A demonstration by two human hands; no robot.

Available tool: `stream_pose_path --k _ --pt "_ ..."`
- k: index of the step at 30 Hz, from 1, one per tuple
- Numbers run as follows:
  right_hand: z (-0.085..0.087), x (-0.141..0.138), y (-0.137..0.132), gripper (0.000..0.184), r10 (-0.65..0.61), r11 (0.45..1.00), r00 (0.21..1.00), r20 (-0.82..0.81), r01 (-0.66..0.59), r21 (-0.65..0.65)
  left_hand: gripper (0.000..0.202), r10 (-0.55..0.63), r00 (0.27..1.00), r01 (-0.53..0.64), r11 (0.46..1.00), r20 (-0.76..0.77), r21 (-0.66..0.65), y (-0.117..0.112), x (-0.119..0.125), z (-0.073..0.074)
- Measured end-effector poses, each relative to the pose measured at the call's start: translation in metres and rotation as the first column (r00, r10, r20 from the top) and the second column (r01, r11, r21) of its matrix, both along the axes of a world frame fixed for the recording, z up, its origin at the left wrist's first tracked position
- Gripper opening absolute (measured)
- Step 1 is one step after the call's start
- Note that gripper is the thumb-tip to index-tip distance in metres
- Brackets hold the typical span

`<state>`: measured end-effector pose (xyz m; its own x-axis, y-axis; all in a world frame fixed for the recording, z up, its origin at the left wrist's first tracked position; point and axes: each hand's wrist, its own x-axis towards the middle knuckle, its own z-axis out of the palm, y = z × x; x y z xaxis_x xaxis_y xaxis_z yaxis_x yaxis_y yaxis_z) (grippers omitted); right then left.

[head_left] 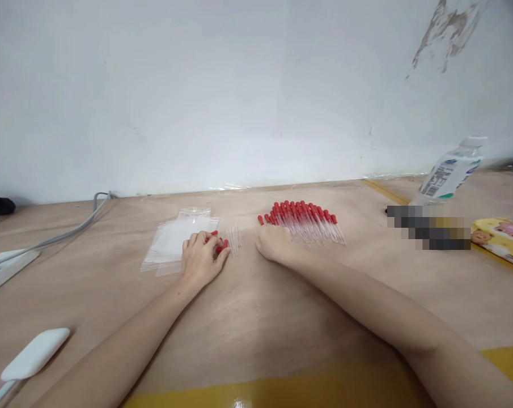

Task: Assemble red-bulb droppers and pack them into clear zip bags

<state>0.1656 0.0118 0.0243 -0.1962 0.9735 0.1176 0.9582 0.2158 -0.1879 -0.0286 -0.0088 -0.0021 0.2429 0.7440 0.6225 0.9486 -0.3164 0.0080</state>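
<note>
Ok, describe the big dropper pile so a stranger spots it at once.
Look along the table to the white wall. Short of it, spreading rightward from the right hand, lies the pile of droppers, red bulbs toward the wall. It is far bigger than the small group by the left hand.

Backed by a white wall, marked at upper right with a streaky brown patch. Below, butting up to it: tan worktop, faintly mottled, with bits of clear shiny film along the joint. Edged with a yellow band on the near side; crossed at right by a narrow yellow strip running diagonally. Lit softly, lightly shadowed toward front.
</note>
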Motion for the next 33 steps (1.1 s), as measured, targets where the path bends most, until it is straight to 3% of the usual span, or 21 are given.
stream_pose_path --k 5,8,11,14,19,22,26,33 --pt "-0.005 0.036 -0.035 0.023 0.175 0.955 0.982 0.075 -0.188 0.229 0.014 -0.028 0.996 0.022 0.997 0.089 0.070 -0.005 0.007 0.004" --pt "-0.013 0.061 -0.041 0.021 0.201 0.944 0.979 -0.031 -0.185 0.273 0.012 -0.254 0.953 0.248 0.967 0.163 0.056 -0.014 0.019 0.005" --pt "-0.025 0.076 -0.037 0.024 0.297 0.893 0.948 -0.117 -0.232 0.384 0.010 -0.416 0.895 0.437 0.889 0.163 -0.133 -0.023 0.033 0.003" --pt "-0.033 0.078 -0.034 0.027 0.422 0.839 0.888 -0.184 -0.305 0.451 0.015 -0.392 0.903 0.425 0.874 0.175 -0.233 -0.025 0.043 0.000" --pt "-0.035 0.067 -0.039 0.021 0.486 0.806 0.850 -0.205 -0.345 0.482 0.015 -0.394 0.899 0.429 0.880 0.191 -0.204 -0.018 0.047 -0.004" --pt "-0.037 0.064 -0.042 0.020 0.501 0.805 0.832 -0.239 -0.348 0.480 0.016 -0.416 0.851 0.483 0.859 0.319 -0.169 -0.015 0.046 -0.005" --pt "-0.040 0.063 -0.043 0.020 0.490 0.834 0.801 -0.342 -0.318 0.451 0.017 -0.364 0.780 0.529 0.819 0.509 -0.225 -0.015 0.046 -0.006" --pt "-0.040 0.061 -0.042 0.022 0.551 0.824 0.715 -0.431 -0.382 0.419 0.019 -0.346 0.652 0.647 0.717 0.675 -0.257 -0.016 0.048 -0.011"
